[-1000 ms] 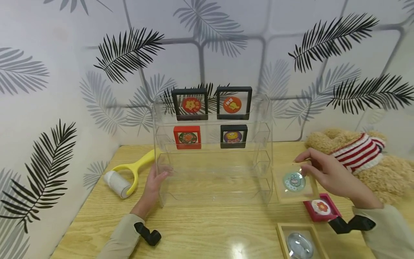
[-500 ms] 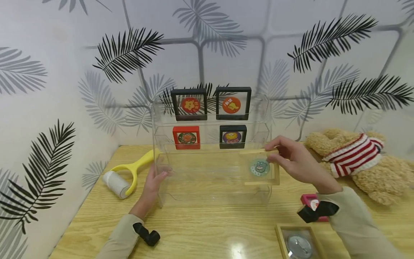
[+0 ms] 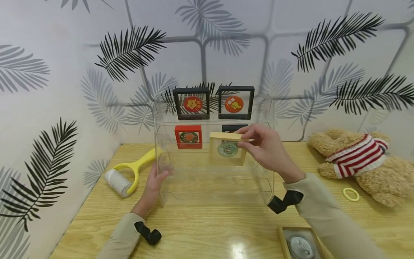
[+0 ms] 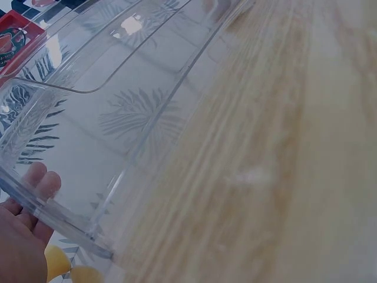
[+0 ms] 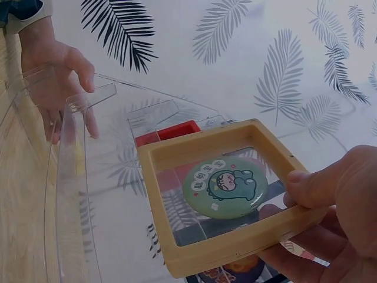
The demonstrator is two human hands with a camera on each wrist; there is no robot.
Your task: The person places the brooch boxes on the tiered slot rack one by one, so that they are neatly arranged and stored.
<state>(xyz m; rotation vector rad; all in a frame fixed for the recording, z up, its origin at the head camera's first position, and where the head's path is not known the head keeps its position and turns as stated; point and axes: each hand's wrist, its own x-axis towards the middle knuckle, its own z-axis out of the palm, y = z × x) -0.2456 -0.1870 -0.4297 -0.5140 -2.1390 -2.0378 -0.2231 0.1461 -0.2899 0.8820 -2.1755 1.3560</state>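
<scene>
My left hand grips the left side of a clear tiered display rack; in the left wrist view, its fingertips curl past the rack's edge. Between thumb and fingers, my right hand pinches the right edge of a square yellow-tan display frame. A round green badge with a cartoon figure sits in the frame's clear film. That frame is in front of the rack's middle tiers, partly covering a small black frame. To its left, a red frame stands on the second tier.
Two larger black frames stand on the top tier. A yellow-handled lint roller lies left of the rack. To the right are a teddy bear, a yellow ring and a tan frame holding a round silver pin-back badge.
My right hand has carried the tan frame leftward and up, from the rack's right side to its middle tiers. A pink frame is now hidden behind my sleeve. My left hand stays put.
</scene>
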